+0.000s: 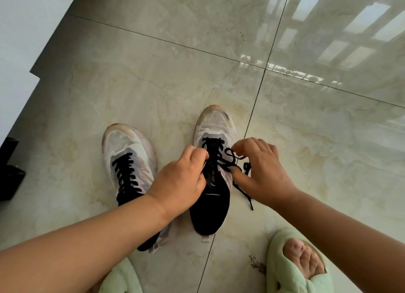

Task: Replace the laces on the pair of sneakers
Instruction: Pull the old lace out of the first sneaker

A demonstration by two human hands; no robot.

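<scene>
Two white mesh sneakers stand toes-away on the tiled floor. The left sneaker (127, 152) has a black lace crossed through all its eyelets. The right sneaker (215, 126) has a black lace (234, 161) through its front eyelets only, with a loose end trailing on the floor beside it. My left hand (182, 178) grips the left edge of this shoe's eyelet flap with curled fingers. My right hand (265, 170) pinches a loop of the black lace over the shoe's right side.
My two feet in pale green slippers (293, 268) sit at the bottom edge, close behind the sneakers. A dark object (8, 172) lies at the far left by a white wall base. Glossy marble tiles spread in every direction.
</scene>
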